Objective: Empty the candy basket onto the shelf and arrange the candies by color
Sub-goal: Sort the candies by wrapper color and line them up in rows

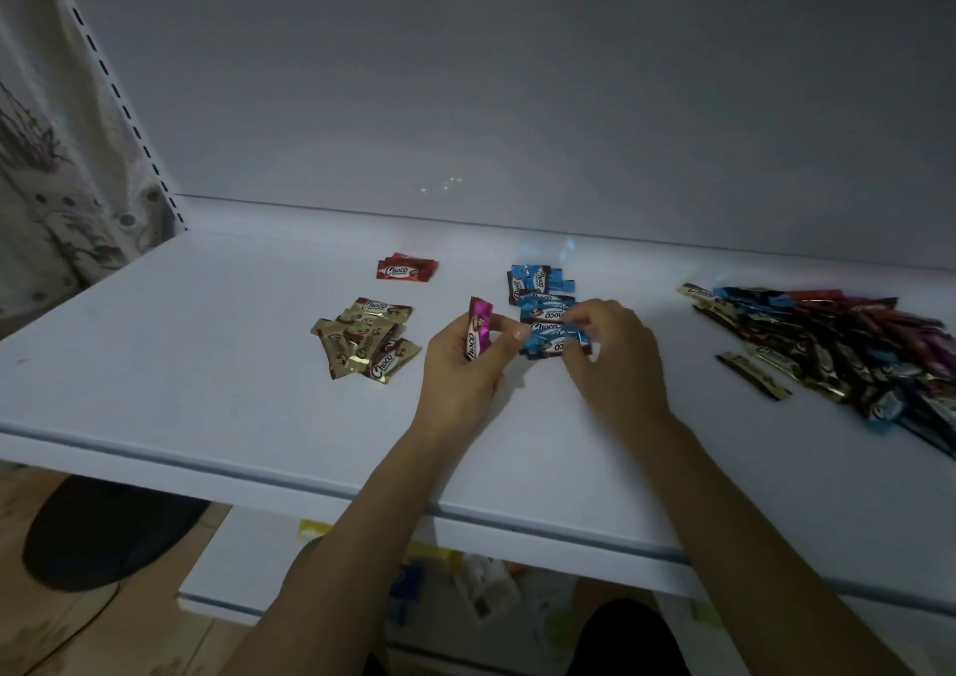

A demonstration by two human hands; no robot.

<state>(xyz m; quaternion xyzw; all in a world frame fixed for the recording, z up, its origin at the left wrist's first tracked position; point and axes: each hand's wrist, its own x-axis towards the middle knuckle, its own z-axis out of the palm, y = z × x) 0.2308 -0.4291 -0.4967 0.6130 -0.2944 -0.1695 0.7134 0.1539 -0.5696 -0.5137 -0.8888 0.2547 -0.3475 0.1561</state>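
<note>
Candy in pink foil (479, 327) stands long axis upright, pinched between thumb and fingers of my left hand (460, 365), just above the shelf (207, 365) between the gold group (364, 336) and the blue group (543, 308). My right hand (615, 359) curls over the blue ones; whether it grips one I cannot tell. It is nearer the unsorted heap (848, 344), off to its right

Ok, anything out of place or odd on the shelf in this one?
Nothing spilled or damaged. One gold candy lies apart from the mixed heap at the right, and the left hand pinches a pink candy, a colour with no group on the shelf yet. The gold group is loosely overlapped, not neat.
</note>
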